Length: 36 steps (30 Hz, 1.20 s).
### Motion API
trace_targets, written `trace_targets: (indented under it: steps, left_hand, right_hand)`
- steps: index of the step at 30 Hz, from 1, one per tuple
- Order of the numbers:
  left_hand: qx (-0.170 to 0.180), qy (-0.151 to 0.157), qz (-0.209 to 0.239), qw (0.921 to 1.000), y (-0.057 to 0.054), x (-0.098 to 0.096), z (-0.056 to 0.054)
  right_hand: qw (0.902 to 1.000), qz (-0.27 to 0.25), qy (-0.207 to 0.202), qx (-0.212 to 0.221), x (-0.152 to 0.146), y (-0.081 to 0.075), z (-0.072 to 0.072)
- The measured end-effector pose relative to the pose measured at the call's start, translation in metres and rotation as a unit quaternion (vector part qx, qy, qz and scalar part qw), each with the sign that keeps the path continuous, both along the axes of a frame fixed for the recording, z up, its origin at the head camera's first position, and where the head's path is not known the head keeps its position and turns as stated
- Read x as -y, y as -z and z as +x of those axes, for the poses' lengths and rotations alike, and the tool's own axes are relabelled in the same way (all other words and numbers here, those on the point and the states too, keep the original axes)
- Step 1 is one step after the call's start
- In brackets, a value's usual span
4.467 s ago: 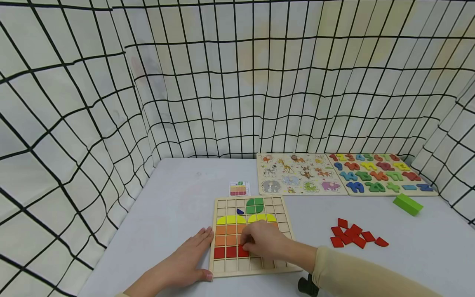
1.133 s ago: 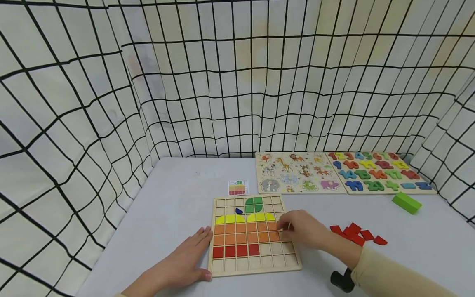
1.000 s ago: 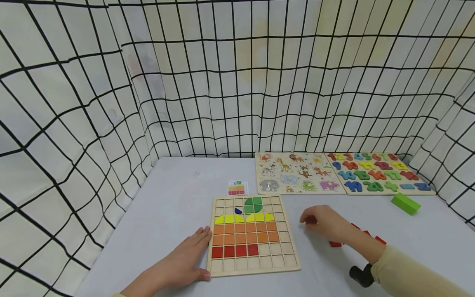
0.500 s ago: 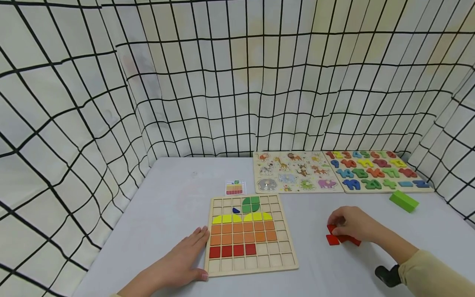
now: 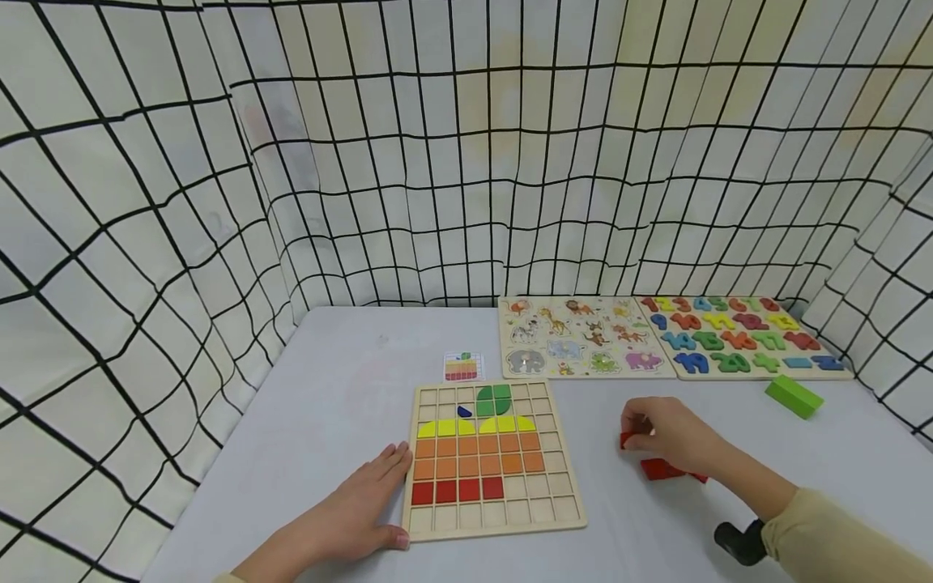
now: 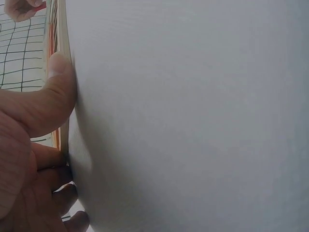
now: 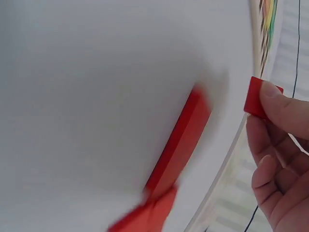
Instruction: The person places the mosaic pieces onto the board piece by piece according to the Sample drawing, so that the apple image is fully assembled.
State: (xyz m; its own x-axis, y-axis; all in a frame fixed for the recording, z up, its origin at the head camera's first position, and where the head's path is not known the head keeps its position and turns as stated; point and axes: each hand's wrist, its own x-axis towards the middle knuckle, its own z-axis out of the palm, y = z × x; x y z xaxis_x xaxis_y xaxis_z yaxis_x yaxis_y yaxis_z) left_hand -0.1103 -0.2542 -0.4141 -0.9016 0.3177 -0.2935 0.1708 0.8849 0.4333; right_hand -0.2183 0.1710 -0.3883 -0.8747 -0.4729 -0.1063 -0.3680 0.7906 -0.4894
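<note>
My right hand pinches a red square tile between thumb and fingers, above the table right of the board. Just below it, more red tiles lie in a loose pile, partly covered by the hand. The wooden grid board carries green, blue, yellow, orange and red pieces; its red row fills the left part of one line of cells. At the board's left edge, my left hand lies with extended fingers and thumb touching the side.
A small picture card lies behind the grid board. Farther back are an animal puzzle board and a number puzzle board. A green block sits at the right. Black netting over white cloth surrounds the table.
Several orange cells and a fourth red cell have been filled. My right hand went from the board to the red pile, took a tile, and now moves slightly left with it. Left hand stays put.
</note>
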Motion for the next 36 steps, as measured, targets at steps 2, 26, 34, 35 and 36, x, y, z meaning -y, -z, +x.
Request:
trace_targets:
  steps: [2, 26, 34, 35, 36]
  left_hand:
    - [0.001, -0.003, -0.002, 1.0000, 0.000, 0.000, 0.000]
    - [0.004, -0.006, -0.001, 1.0000, -0.007, -0.003, 0.000]
    - [0.003, -0.007, 0.000, 1.0000, -0.006, -0.002, 0.001]
    - [0.003, -0.008, 0.000, 1.0000, -0.006, -0.002, 0.001]
    - [0.003, -0.008, 0.000, 1.0000, -0.005, -0.002, 0.001]
  right_hand:
    - [0.9994, -0.021, -0.026, -0.007, 0.022, -0.003, 0.006]
    - [0.9923, -0.049, -0.114, -0.004, 0.126, 0.016, 0.036]
    - [0.9926, -0.049, -0.112, -0.001, 0.126, 0.016, 0.037]
    - [0.9928, -0.051, -0.109, 0.002, 0.124, 0.015, 0.036]
    - [0.9932, -0.054, -0.104, 0.005, 0.121, 0.013, 0.035]
